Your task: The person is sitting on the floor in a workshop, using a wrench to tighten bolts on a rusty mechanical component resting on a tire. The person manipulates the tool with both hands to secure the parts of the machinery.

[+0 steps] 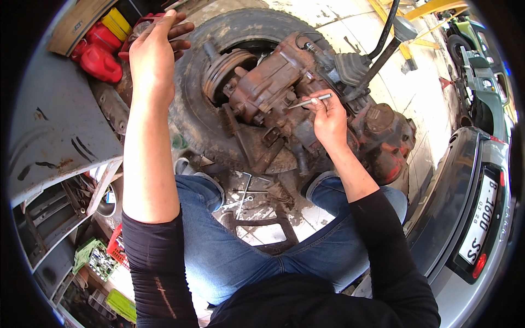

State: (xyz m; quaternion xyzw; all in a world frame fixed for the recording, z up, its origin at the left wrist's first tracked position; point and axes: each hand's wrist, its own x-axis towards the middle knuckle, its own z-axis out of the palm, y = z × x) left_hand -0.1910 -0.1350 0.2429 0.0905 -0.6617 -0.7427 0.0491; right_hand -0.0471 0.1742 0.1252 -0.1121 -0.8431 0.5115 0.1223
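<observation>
R hand pinches slim metal rod, tip by rusty gearbox just fwd & left; L hand is up, fingers loose, nothing seen in it, well apart. Prob. best: light grip, steady tip, L hand bracing gearbox.

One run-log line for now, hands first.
Left hand: raised, open; right hand: holding metal rod over gearbox; tire: partly covered by gearbox; tools: on floor.
</observation>
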